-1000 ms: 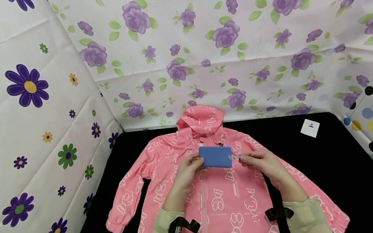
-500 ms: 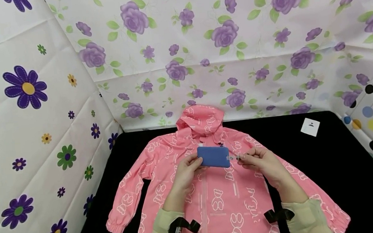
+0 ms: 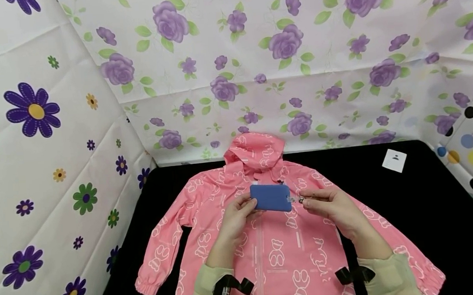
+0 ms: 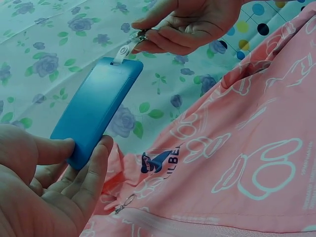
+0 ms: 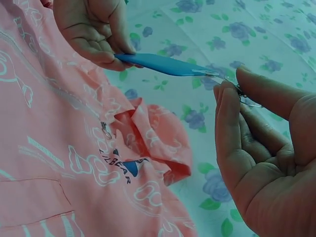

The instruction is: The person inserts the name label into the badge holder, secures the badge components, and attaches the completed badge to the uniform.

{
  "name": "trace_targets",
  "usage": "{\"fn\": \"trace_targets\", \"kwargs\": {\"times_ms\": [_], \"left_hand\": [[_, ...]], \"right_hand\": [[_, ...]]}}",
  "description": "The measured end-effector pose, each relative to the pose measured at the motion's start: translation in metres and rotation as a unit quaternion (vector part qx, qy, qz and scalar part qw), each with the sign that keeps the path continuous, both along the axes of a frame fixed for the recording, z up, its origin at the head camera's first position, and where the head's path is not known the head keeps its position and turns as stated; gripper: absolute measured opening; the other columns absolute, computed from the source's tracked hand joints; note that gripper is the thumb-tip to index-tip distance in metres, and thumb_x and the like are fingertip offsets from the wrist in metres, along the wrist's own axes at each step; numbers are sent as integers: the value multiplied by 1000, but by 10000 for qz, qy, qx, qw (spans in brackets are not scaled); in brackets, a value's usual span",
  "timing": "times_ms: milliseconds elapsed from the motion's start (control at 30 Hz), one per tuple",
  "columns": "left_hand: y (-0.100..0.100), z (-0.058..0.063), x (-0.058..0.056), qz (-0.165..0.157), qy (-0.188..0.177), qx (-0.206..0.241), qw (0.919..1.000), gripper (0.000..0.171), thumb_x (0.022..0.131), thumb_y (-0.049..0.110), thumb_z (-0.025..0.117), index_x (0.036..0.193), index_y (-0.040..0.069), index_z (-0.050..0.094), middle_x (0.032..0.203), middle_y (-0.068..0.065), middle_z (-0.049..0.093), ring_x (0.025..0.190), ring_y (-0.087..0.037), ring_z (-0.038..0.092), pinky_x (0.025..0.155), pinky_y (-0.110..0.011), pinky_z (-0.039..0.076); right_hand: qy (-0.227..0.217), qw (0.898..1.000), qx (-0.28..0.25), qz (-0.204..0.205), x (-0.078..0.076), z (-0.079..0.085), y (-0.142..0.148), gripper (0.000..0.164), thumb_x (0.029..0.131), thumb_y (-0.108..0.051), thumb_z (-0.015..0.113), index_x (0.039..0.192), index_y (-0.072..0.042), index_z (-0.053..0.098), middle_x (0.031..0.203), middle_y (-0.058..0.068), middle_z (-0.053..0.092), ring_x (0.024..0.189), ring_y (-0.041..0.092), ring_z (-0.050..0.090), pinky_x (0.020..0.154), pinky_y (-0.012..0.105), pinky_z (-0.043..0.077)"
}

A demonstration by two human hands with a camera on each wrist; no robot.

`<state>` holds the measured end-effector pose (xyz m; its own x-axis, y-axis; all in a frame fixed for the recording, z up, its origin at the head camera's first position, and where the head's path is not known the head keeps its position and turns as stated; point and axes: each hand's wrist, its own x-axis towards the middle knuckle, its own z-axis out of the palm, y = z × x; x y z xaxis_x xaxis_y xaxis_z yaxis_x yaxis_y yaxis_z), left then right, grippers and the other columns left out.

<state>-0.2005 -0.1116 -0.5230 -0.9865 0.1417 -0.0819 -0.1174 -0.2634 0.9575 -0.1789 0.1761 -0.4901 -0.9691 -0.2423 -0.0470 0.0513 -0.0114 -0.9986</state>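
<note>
Two bare hands are held above the chest of a pink hooded jacket [image 3: 276, 255], and one blue badge holder [image 3: 270, 198] is suspended between them, clear of the fabric. The badge holder is pinched by the left hand [image 3: 237, 216] at the end away from its strap, with the thumb laid on one face and fingers set behind. From the opposite end a clear snap strap [image 4: 123, 52] is led to a metal clip [image 4: 138, 35], which is pinched by the right hand [image 3: 336, 208] between thumb and fingertips. The strap is threaded through the slot of the badge holder.

The jacket is laid front up on a black tabletop [image 3: 391, 209], its hood [image 3: 257, 149] pointed toward the rear floral wall covering [image 3: 229, 51] and its sleeves spread to both sides. White bear outlines are printed across it, and blue "LILBEAR" lettering [image 5: 116, 165] is seen on the chest. A zipper pull [image 4: 125, 203] is seen at the top of the front zipper. Near the rear right of the tabletop, a white card [image 3: 394, 160] marked with a person icon is placed, well apart from the hands. Black straps [image 3: 356, 274] are fastened around both light green cuffs [image 3: 390, 269].
</note>
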Motion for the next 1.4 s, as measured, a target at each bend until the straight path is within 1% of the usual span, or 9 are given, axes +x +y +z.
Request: {"fn": "trace_targets", "kwargs": {"times_ms": [167,333,567,733,900,1100,1267,1333,1400], "left_hand": [[0,2,0,4,71,-72,9999,37,107,0,61,140,-15,56,103,-11,74,83,-16,76,83,-30,65],[0,3,-1,37,52,-156,9999,36,107,1,62,139,-14,58,103,-12,74,83,-16,76,83,-30,65],[1,0,0,145,75,-318,9994,41,106,4,62,143,-14,58,120,-23,74,93,-13,74,93,-38,63],[4,5,0,170,189,-375,9990,45,103,4,67,144,-13,58,139,-30,64,116,-23,72,108,-41,55],[8,18,8,159,627,-809,9946,37,103,4,68,137,-11,65,139,-29,65,128,-36,66,105,-31,56],[26,42,16,-44,1624,-1637,9730,29,102,7,73,129,-5,74,127,-21,74,121,-31,71,99,-27,58],[45,51,16,302,2253,-2003,9530,22,100,9,77,120,1,80,116,-15,79,106,-26,77,90,-26,62],[51,52,16,466,2549,-2151,9416,21,99,7,78,118,1,81,115,-13,79,105,-24,77,91,-28,62],[55,51,18,605,2932,-2504,9207,21,97,6,79,117,1,81,117,-11,79,109,-24,77,96,-30,60]], "right_hand": [[76,10000,-24,20,0,1,1,36,101,-8,74,127,17,68,116,6,77,101,12,75,92,28,62],[132,9999,-23,-89,0,0,-2,34,102,-10,74,123,17,69,108,7,78,99,13,75,92,29,62],[85,9977,-456,-503,1,3,-15,26,104,-10,71,118,12,71,103,2,76,93,14,75,90,29,63],[86,9938,-866,-689,2,6,-19,15,106,-10,70,113,3,73,103,2,77,94,14,76,90,29,63],[128,9897,-1193,-782,5,7,-19,6,106,-7,67,104,-4,71,99,3,78,92,14,77,88,31,63],[314,9889,-1222,-785,6,10,-19,5,107,-6,66,104,-2,67,99,3,78,93,15,78,88,32,64],[163,9842,-1483,-955,7,11,-19,4,107,-4,65,103,-4,64,100,1,78,96,15,78,88,30,63],[67,9811,-1619,-1059,7,11,-19,7,106,-2,66,100,-5,64,99,1,77,95,14,78,86,28,63],[-4,9788,-1712,-1124,7,11,-19,11,105,0,66,96,-7,64,97,2,77,92,13,78,84,26,63]]}}
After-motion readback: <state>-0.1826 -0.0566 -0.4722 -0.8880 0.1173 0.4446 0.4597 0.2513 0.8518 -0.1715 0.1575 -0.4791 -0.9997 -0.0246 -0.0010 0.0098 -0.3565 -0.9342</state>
